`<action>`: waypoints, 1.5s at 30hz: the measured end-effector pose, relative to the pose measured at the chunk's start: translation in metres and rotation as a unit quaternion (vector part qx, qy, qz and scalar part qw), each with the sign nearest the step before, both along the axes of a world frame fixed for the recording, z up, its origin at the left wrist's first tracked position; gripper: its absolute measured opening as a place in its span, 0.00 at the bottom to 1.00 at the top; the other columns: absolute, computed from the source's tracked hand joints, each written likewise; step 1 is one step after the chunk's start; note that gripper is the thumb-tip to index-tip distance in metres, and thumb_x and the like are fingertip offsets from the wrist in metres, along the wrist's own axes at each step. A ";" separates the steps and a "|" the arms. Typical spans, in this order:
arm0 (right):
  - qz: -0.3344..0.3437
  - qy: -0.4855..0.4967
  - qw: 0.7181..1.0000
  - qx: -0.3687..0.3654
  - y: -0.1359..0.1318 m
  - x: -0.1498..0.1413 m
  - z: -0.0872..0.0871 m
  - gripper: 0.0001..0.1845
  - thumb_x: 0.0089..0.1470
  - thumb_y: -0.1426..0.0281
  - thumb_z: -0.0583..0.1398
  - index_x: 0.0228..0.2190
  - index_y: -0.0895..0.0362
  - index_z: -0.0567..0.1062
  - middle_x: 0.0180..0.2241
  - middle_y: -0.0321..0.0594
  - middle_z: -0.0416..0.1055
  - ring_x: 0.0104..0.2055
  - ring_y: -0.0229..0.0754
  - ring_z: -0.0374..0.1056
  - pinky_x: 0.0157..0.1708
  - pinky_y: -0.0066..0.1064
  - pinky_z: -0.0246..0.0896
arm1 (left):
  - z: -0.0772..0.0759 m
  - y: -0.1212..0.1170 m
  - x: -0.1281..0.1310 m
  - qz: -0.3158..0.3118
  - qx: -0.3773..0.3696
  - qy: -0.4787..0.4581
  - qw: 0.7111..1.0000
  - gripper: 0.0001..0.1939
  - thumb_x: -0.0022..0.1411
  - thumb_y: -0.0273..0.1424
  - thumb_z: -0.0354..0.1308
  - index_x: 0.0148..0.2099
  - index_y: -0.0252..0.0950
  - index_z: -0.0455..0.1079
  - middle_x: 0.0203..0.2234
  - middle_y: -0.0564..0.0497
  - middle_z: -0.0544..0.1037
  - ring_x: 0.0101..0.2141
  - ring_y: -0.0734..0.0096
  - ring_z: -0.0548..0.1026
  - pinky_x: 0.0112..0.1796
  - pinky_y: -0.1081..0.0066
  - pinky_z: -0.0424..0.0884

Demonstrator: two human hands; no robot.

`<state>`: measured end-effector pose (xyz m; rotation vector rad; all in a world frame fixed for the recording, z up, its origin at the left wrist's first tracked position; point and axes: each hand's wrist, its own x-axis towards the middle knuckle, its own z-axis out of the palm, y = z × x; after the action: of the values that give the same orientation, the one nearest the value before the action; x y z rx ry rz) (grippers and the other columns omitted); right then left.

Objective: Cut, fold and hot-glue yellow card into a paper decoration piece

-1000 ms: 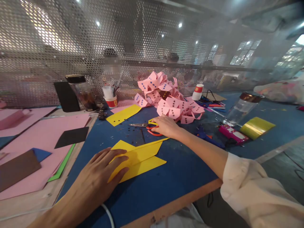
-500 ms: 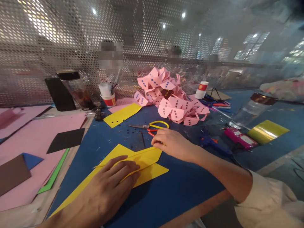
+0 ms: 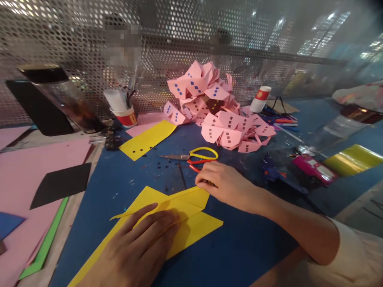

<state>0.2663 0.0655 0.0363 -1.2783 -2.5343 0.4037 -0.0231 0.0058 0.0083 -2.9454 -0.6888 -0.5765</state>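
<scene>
Folded yellow paper [image 3: 191,237] lies on the blue tabletop in front of me, with a long strip running down to the lower left. My left hand [image 3: 143,243] rests palm down on it, fingers stretched out and pressing the paper flat. At the upper right corner of the fold, my right hand [image 3: 223,181] pinches the paper's edge; the fingertips are partly hidden. Just beyond that hand lie scissors [image 3: 203,155] with one yellow and one red handle loop, blades pointing left.
Behind stands a pile of pink folded paper pieces [image 3: 221,127] with dark and blue squares. A yellow sheet [image 3: 146,139], a paper cup [image 3: 127,117] and a lidded jar [image 3: 72,99] are at left. A blue glue gun [image 3: 281,179] and magenta device [image 3: 314,169] sit right.
My view has shifted closer and slightly tilted, so objects look larger and more spread out. Both hands stay at about the same places on the yellow paper.
</scene>
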 end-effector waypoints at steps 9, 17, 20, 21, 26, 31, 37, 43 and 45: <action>0.020 -0.031 0.999 0.029 -0.003 -0.007 0.005 0.10 0.70 0.71 0.56 0.38 0.58 0.77 0.40 0.43 0.73 0.46 0.44 0.68 0.51 0.38 0.62 | -0.006 0.007 -0.004 -0.012 0.010 -0.019 1.000 0.18 0.72 0.27 0.51 0.60 0.38 0.72 0.56 0.52 0.79 0.60 0.71 0.71 0.70 0.67 0.47; 0.132 0.004 0.991 0.034 -0.022 -0.010 0.015 0.10 0.69 0.66 0.59 0.42 0.58 0.78 0.41 0.41 0.74 0.45 0.42 0.68 0.50 0.35 0.60 | -0.008 0.003 -0.004 0.010 -0.013 -0.047 0.999 0.15 0.74 0.27 0.49 0.57 0.39 0.73 0.50 0.51 0.82 0.54 0.70 0.77 0.62 0.70 0.64; 0.164 -0.009 0.986 0.031 -0.027 -0.011 0.015 0.12 0.67 0.62 0.60 0.42 0.57 0.78 0.41 0.40 0.74 0.45 0.42 0.68 0.48 0.35 0.60 | -0.007 -0.001 -0.002 0.022 -0.042 -0.066 0.997 0.13 0.75 0.27 0.49 0.55 0.39 0.73 0.48 0.50 0.82 0.51 0.69 0.77 0.57 0.71 0.68; 0.168 -0.013 0.985 0.031 -0.028 -0.011 0.014 0.12 0.67 0.61 0.61 0.42 0.57 0.78 0.41 0.40 0.74 0.45 0.43 0.68 0.47 0.35 0.60 | -0.006 -0.001 -0.001 0.029 -0.055 -0.078 0.995 0.13 0.74 0.26 0.50 0.54 0.40 0.73 0.48 0.50 0.82 0.51 0.70 0.77 0.56 0.71 0.69; 0.103 -0.022 0.991 0.085 -0.020 -0.010 0.007 0.12 0.69 0.63 0.58 0.42 0.58 0.78 0.42 0.43 0.73 0.47 0.45 0.67 0.51 0.38 0.60 | -0.004 0.000 -0.001 0.114 -0.055 -0.105 0.986 0.14 0.71 0.31 0.55 0.57 0.44 0.70 0.51 0.50 0.79 0.52 0.63 0.75 0.52 0.64 0.69; 0.025 -0.041 0.991 0.122 -0.007 -0.004 0.000 0.11 0.70 0.67 0.56 0.41 0.58 0.77 0.42 0.44 0.73 0.49 0.46 0.66 0.53 0.40 0.59 | -0.007 0.008 -0.004 0.201 -0.049 -0.076 0.975 0.19 0.70 0.42 0.55 0.61 0.48 0.68 0.56 0.49 0.76 0.55 0.53 0.72 0.54 0.54 0.66; 0.053 -0.068 0.990 0.114 -0.009 -0.005 -0.001 0.10 0.70 0.70 0.56 0.39 0.57 0.77 0.41 0.43 0.72 0.48 0.46 0.67 0.51 0.39 0.60 | -0.012 0.009 -0.003 0.216 -0.077 -0.061 0.971 0.16 0.71 0.41 0.54 0.58 0.49 0.70 0.58 0.51 0.76 0.57 0.54 0.71 0.54 0.53 0.66; 0.054 -0.035 0.993 0.095 -0.009 -0.005 -0.004 0.04 0.66 0.73 0.60 0.37 0.57 0.75 0.41 0.41 0.73 0.48 0.45 0.67 0.53 0.39 0.59 | -0.011 0.011 0.000 0.208 -0.078 -0.068 0.973 0.14 0.71 0.36 0.54 0.55 0.46 0.73 0.55 0.50 0.79 0.56 0.57 0.74 0.55 0.56 0.67; 0.049 -0.019 0.995 0.082 -0.008 -0.005 -0.004 0.04 0.65 0.73 0.61 0.35 0.57 0.74 0.41 0.41 0.73 0.47 0.44 0.67 0.53 0.39 0.60 | -0.010 0.011 0.001 0.204 -0.077 -0.067 0.974 0.14 0.70 0.35 0.54 0.55 0.46 0.73 0.54 0.51 0.79 0.56 0.57 0.74 0.55 0.57 0.67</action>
<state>0.2617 0.0572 0.0320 -1.1150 -2.6091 0.1880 -0.0220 0.0168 -0.0020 -2.7850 -1.3654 -0.7077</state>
